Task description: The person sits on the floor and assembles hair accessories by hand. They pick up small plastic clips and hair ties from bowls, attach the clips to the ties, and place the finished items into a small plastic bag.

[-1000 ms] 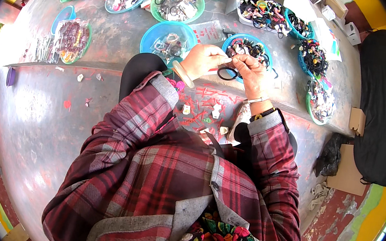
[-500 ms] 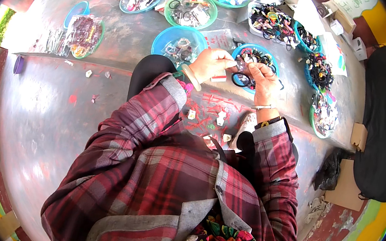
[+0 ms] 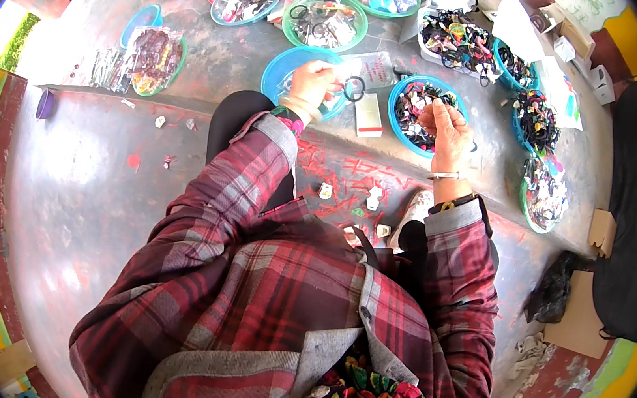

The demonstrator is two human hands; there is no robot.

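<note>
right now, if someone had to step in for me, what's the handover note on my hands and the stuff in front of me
Left hand: raised over the left blue bowl, pinching a black ring-shaped hair tie with a clear packet behind it.
Right hand: over the right blue bowl of dark hair ties, fingers pinched; what it holds is too small to tell.
A white card lies between the bowls.
More bowls of sorted pieces sit beyond. Both blue bowls hold loose pieces.

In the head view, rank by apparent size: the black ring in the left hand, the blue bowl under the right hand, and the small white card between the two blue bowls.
1. blue bowl
2. white card
3. black ring, a clear last
</note>
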